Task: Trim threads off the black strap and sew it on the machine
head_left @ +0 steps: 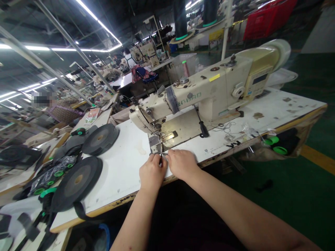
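At the front edge of the sewing table, my left hand (153, 171) and my right hand (182, 163) are close together, just before the needle area of an industrial sewing machine (191, 94). Fingertips of both hands are curled and pressed inward around something small, largely hidden by the fingers. A little dark material shows by the left fingers, and a thin light-coloured piece stands between the hands and the machine's metal plate (155, 143). Under the machine arm lies a black-handled screwdriver (203, 129), apart from my hands.
Two large rolls of dark webbing (101, 139) (78, 184) lie on the left of the white table (123, 164). Thread cones (49, 181) in plastic sit beyond them. Loose thread (222, 126) lies at right. Further left is another person (64, 109). A red crate (268, 21) stands behind.
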`<state>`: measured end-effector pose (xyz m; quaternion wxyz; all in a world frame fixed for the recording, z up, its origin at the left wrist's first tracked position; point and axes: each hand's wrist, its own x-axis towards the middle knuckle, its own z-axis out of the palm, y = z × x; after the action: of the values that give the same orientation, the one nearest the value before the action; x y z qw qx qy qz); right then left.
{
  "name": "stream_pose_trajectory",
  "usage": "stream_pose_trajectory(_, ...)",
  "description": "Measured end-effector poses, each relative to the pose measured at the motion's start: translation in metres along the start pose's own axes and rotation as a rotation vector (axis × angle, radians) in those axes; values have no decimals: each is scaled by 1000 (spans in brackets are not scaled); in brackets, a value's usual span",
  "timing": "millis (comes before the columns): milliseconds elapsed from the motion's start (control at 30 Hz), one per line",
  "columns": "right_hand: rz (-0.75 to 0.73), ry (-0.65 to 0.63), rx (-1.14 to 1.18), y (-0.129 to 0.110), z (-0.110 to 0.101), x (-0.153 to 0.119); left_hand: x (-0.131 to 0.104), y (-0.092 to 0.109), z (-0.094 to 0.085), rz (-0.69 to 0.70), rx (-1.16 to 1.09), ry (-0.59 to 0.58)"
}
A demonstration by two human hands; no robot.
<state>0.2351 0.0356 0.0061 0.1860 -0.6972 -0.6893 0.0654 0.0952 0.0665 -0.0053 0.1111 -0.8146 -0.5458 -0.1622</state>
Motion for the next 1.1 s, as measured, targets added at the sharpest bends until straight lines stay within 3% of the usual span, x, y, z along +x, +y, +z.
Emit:
stream_pose_trajectory(267, 17, -9, 6, 1, -2, 6, 0, -1, -2, -18, -1, -11)
stream_pose_trajectory(433, 42, -38, 3, 5, -9, -4, -3, -4, -7, -24, -101, -59)
stream_pose_trajectory(567, 128, -20, 159, 10, -13, -19, -14, -9, -16, -74, -516, -158)
stream_pose_trajectory(700, 178, -41, 693, 16, -10, -27, -26, -9, -24, -301, -1081, -405)
stream_pose_trajectory(833, 101, -82, 1179, 15, -10, -28, -32, -2, -35, -380, -1385, -461)
stream_pose_trajectory(1000, 163, -101, 1322, 9, -24, -31, -38, 3, -48, -536, -1835, -618)
stream_pose_trajectory(1100, 128, -103, 1340, 8, -32, -34, -40, 1, -53, -602, -1927, -656)
